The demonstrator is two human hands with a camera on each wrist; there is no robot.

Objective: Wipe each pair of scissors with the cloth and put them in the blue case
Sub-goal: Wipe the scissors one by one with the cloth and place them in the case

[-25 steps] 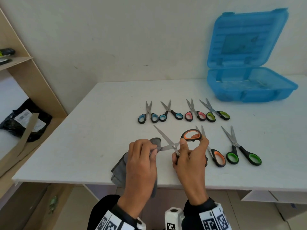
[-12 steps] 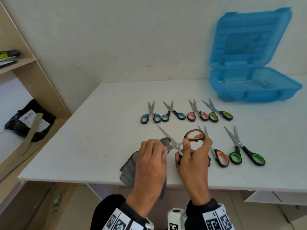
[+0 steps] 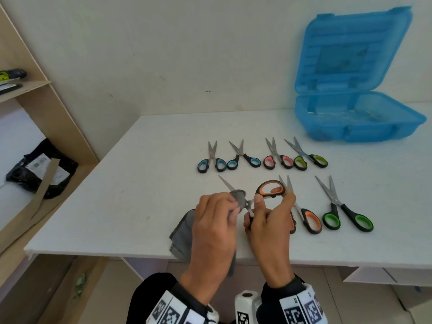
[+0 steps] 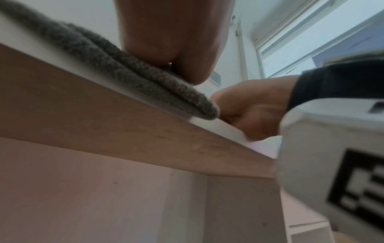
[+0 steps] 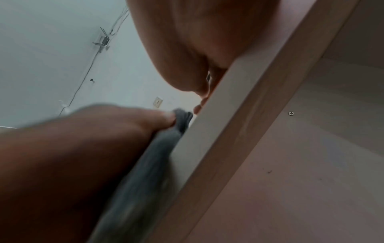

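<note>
Orange-handled scissors (image 3: 264, 195), blades spread, are held above the tabletop (image 3: 140, 183) near its 6 o'clock edge. The right hand (image 3: 268, 220) grips them by the upper handle loop and the shank below it; the left hand (image 3: 215, 218) pinches the grey cloth (image 3: 238, 196) around one blade close to the pivot, with the bare tip pointing toward 10 o'clock. The scissors look light and stiff, with smooth steel likely to slip through fabric; the rubbery loops are the safest hold, keeping fingers off the edges. The cloth is soft and folds easily over the blade.

Against the frame half a second back, the cloth sits nearer the pivot and more of the tip shows, so the wipe seems to run inward. Seven other pairs lie between 12 and 3 o'clock, and the blue case (image 3: 360, 127) stands open at 1 o'clock, apparently holding no scissors yet.
</note>
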